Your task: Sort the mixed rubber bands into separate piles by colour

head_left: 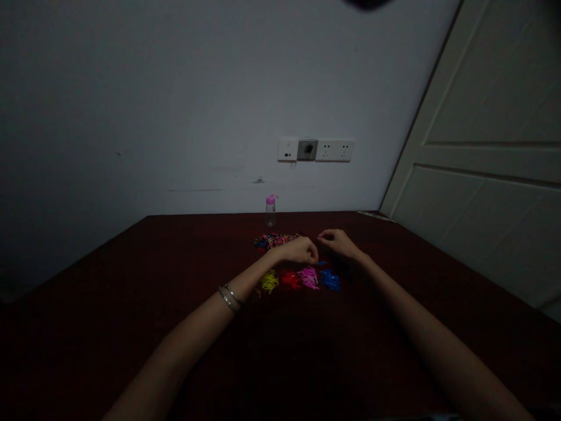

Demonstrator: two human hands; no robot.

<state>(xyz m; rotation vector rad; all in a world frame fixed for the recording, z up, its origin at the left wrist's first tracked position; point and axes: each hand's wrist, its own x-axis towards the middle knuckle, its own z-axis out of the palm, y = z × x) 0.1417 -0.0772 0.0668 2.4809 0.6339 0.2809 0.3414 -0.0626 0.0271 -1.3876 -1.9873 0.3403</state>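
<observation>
Above the sorted heaps, my left hand (300, 250) is closed in a pinch, with a small blue rubber band (322, 263) at its fingertips. My right hand (337, 241) is also pinched, just right of a mixed pile of coloured rubber bands (274, 240); what its fingers hold is too small to make out. Nearer to me lie heaps of one colour each: yellow bands (269, 281), red bands (290, 279), pink bands (309, 278) and blue bands (330, 280). My left forearm partly covers the mixed pile and the area beside the yellow heap.
A clear bottle (270, 215) with a pink cap stands upright at the back of the dark red table (131, 280), near the wall. Wall sockets (335, 151) sit above it. At the right, a pale panelled door (491, 152) borders the table.
</observation>
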